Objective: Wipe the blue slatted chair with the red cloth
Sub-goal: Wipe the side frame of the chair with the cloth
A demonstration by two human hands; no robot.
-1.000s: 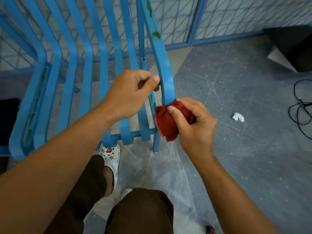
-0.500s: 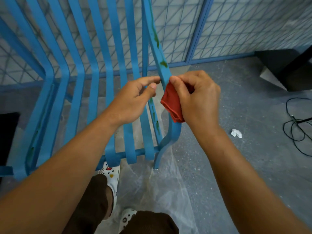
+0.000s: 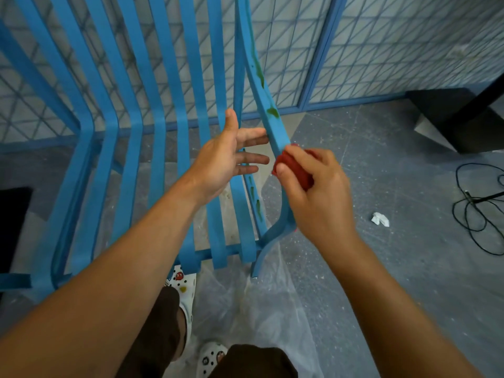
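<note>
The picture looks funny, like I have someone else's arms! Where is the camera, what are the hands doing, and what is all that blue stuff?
The camera sits on a person's head and looks down, so you see their arms as if they were yours. No robot here, just two bare hands.

The blue stuff is a chair made of long slats, standing on a grey floor with a thin plastic sheet under it. The right hand grips a bunched red cloth and presses it against the chair's outer side bar, which has green smears higher up. The left hand is open, fingers spread, beside that bar; whether it touches is hard to tell.

On the floor also lie a scrap of crumpled white paper and a black cable. Below you see the person's white shoes.
</note>
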